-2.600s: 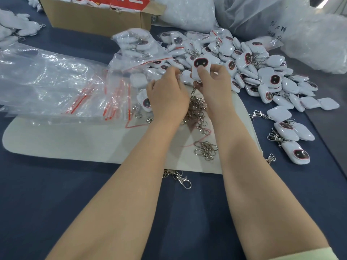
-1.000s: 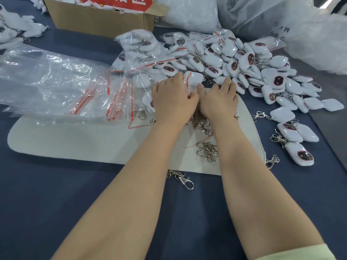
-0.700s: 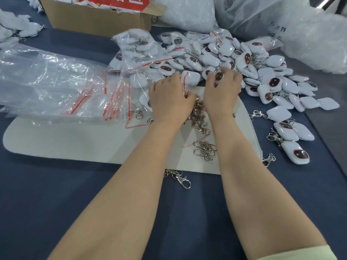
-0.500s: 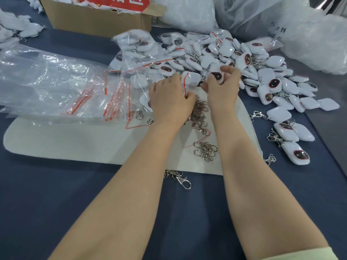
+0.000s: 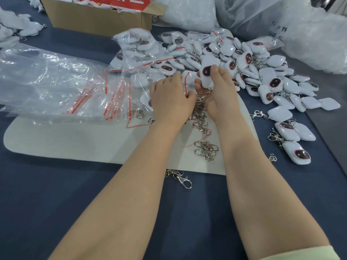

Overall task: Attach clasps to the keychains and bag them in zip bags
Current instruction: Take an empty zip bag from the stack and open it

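Right hand (image 5: 217, 91) is pinching a white keychain (image 5: 206, 77), its long side pointing away, with the clasps (image 5: 200, 113) right below its near end. Left hand (image 5: 169, 98) sits curled on a zip bag (image 5: 188, 76), can't tell if it's gripping

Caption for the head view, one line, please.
Right hand grips a white keychain above loose metal clasps; left hand lies on a zip bag beside the keychain pile.

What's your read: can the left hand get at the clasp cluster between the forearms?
Probably yes: the clasp cluster lies uncovered on the mat, nearer the person than the left hand.
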Action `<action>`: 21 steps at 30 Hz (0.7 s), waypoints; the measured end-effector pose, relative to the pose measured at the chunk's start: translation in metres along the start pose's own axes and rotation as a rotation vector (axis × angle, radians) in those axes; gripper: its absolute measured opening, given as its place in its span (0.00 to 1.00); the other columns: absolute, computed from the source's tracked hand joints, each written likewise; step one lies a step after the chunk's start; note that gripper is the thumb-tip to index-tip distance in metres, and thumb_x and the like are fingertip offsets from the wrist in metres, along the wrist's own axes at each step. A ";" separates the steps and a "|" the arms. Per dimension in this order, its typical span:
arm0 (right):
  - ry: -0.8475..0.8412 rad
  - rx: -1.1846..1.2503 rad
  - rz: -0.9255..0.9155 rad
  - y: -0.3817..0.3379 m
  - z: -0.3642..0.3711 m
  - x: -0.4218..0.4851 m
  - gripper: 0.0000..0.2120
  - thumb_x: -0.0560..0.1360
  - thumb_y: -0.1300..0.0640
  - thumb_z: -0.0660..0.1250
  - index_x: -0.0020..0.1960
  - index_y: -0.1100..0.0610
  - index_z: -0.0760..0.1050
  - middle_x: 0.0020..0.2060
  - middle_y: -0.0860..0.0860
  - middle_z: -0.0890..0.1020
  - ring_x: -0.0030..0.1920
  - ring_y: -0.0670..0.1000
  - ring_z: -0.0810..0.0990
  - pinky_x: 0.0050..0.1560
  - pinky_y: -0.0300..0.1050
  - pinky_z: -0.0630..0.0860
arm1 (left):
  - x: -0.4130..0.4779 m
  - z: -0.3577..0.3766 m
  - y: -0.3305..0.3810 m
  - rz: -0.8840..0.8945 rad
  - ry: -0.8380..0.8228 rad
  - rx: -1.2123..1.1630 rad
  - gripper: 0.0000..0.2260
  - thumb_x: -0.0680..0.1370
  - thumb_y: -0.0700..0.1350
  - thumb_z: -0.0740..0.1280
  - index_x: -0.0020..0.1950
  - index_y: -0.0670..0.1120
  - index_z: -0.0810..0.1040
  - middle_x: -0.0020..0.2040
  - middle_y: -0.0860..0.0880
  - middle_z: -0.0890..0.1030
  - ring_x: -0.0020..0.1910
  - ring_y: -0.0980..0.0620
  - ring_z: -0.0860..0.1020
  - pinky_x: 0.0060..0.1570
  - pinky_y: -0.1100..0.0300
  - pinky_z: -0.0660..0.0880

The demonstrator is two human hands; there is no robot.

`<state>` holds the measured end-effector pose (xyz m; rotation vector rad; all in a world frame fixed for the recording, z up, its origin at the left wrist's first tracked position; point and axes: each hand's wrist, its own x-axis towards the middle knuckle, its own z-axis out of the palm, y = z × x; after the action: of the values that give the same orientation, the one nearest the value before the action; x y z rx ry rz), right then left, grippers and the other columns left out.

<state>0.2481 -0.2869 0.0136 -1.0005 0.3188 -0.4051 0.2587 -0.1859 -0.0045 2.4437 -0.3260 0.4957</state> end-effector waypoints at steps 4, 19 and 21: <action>-0.044 -0.215 -0.054 0.001 -0.002 0.000 0.06 0.79 0.63 0.63 0.43 0.61 0.74 0.35 0.54 0.78 0.29 0.46 0.75 0.34 0.37 0.74 | 0.000 0.001 0.000 -0.001 0.003 0.002 0.13 0.74 0.50 0.63 0.54 0.44 0.73 0.51 0.46 0.80 0.55 0.44 0.74 0.60 0.53 0.63; -0.063 -0.297 -0.118 0.005 -0.003 -0.001 0.08 0.82 0.61 0.58 0.49 0.63 0.74 0.40 0.53 0.79 0.33 0.45 0.80 0.38 0.37 0.77 | 0.000 0.001 0.000 0.005 -0.001 0.002 0.13 0.75 0.50 0.62 0.53 0.44 0.73 0.50 0.47 0.80 0.55 0.44 0.74 0.60 0.53 0.63; -0.073 -0.282 -0.128 0.004 -0.003 -0.001 0.09 0.82 0.61 0.59 0.45 0.59 0.74 0.40 0.53 0.79 0.34 0.46 0.79 0.39 0.37 0.77 | 0.000 0.001 0.000 0.003 -0.006 0.000 0.12 0.74 0.50 0.62 0.53 0.44 0.73 0.50 0.47 0.80 0.54 0.44 0.74 0.60 0.53 0.63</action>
<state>0.2464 -0.2862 0.0088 -1.3128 0.2509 -0.4462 0.2587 -0.1861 -0.0051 2.4458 -0.3325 0.4906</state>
